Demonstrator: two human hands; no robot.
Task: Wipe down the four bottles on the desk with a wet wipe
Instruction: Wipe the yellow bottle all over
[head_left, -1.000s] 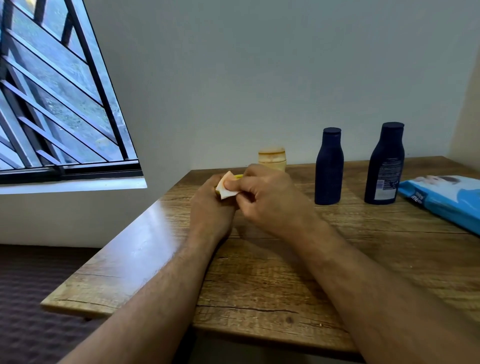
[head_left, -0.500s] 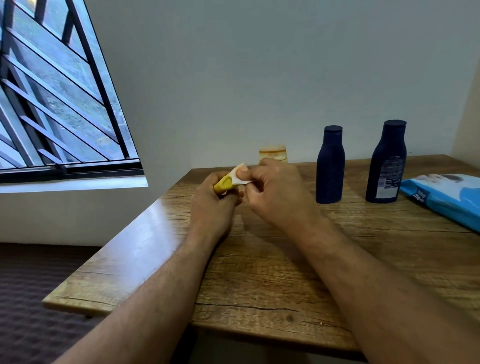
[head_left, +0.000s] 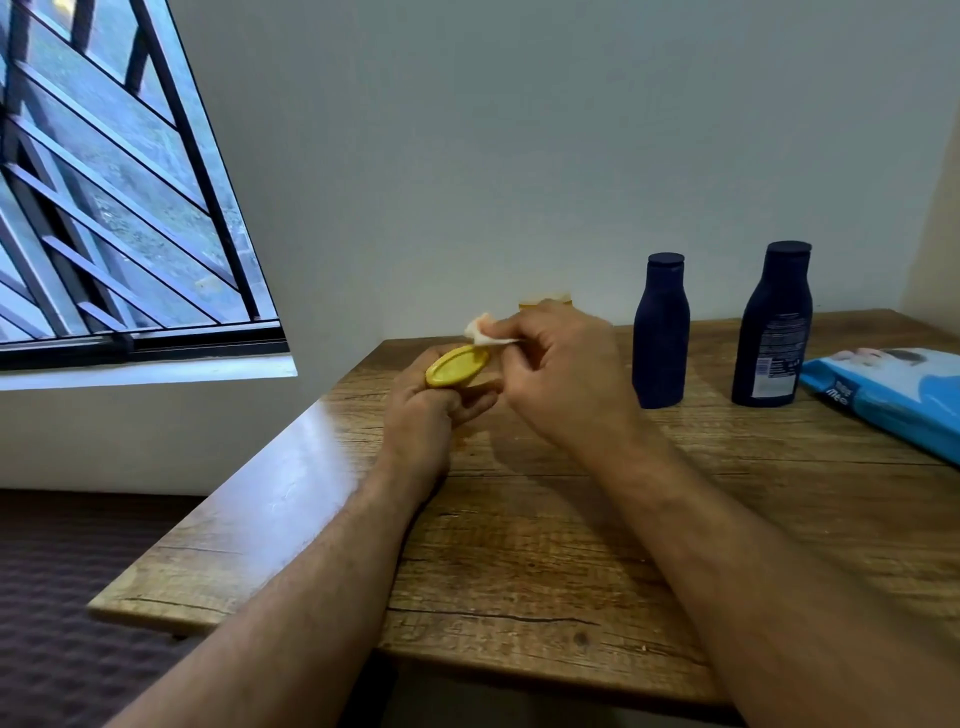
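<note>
My left hand (head_left: 434, 415) grips a small yellow bottle (head_left: 457, 367) tilted so that its round yellow end faces me. My right hand (head_left: 563, 384) pinches a crumpled white wet wipe (head_left: 483, 332) just above that yellow end. Behind my right hand the top of a pale orange jar (head_left: 545, 300) peeks out, mostly hidden. Two dark blue bottles stand upright near the wall: a shorter one (head_left: 661, 332) and a taller one (head_left: 774, 325) with a label facing me.
A blue pack of wet wipes (head_left: 893, 395) lies at the right edge of the wooden desk (head_left: 519, 545). A barred window (head_left: 104, 208) fills the left wall, and the desk's left edge drops to a dark floor.
The wipe has lifted off the yellow bottle's end, which now shows fully. Both hands have shifted slightly up and right over the desk.
</note>
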